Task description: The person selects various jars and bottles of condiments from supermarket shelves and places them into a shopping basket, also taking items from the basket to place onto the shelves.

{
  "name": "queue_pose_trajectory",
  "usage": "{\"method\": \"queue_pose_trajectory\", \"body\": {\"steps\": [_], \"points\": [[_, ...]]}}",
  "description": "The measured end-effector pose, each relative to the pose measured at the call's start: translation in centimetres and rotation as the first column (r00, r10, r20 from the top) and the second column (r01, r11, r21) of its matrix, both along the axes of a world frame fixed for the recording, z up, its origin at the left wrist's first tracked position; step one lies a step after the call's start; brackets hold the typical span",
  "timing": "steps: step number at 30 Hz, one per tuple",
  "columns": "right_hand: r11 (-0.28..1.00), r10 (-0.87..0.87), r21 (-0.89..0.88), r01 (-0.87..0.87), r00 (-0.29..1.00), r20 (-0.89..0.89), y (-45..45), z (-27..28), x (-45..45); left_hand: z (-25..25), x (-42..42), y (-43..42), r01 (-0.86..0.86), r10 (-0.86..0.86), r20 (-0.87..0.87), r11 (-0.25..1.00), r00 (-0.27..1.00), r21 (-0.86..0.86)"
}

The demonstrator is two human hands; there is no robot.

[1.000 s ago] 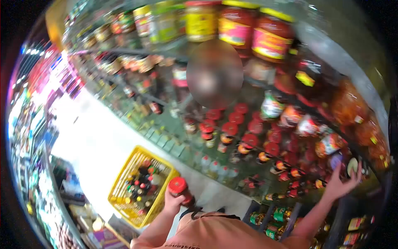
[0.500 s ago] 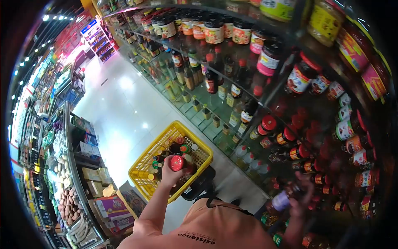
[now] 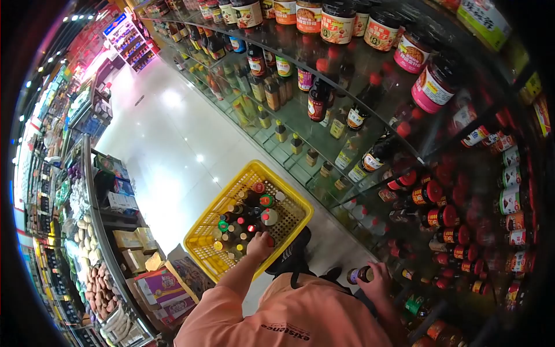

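Note:
A yellow plastic basket (image 3: 296,213) full of upright bottles and jars is in front of me. My left hand (image 3: 261,247) reaches over its near side, fingers curled round a red-lidded jar (image 3: 270,240) that is mostly hidden. Beside that hand are a clear bottle with a red cap (image 3: 269,217) and a green-capped bottle (image 3: 223,225). Low at my right side, my right hand (image 3: 377,282) is closed round a dark jar with a purple label (image 3: 354,276), held tilted next to the shelves.
Glass shelves (image 3: 370,133) with sauce bottles and jars run along the right. A row of red-lidded jars (image 3: 442,217) stands close to my right arm. On the left are a vegetable stand (image 3: 92,248) and cardboard boxes (image 3: 136,248). A shiny tiled floor (image 3: 173,139) lies between.
My left hand has lowered the red-lidded jar into the basket, toward its near right side. My right hand has drawn the purple-labelled jar away from the shelf toward my body.

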State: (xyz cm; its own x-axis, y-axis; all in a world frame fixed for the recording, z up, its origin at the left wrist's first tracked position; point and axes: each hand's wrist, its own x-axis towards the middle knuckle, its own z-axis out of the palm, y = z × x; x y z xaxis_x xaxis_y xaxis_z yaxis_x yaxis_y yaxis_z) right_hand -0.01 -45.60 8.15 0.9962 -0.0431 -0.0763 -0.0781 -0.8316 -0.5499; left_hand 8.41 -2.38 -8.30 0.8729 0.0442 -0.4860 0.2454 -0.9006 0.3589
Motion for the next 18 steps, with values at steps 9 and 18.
{"method": "queue_pose_trajectory", "body": {"steps": [9, 18], "points": [[0.999, -0.046, -0.007, 0.045, 0.991, -0.122, 1.0, -0.2, -1.8, -8.9, 2.2, -0.6, 0.062, -0.004, -0.249, 0.973, 0.969, 0.224], [0.983, -0.136, 0.108, 0.149, 0.984, -0.118, 3.4, 1.7, -0.7, -14.5, 0.9, 0.6, 0.071, -0.007, -0.356, 0.983, 0.934, 0.169]]}}
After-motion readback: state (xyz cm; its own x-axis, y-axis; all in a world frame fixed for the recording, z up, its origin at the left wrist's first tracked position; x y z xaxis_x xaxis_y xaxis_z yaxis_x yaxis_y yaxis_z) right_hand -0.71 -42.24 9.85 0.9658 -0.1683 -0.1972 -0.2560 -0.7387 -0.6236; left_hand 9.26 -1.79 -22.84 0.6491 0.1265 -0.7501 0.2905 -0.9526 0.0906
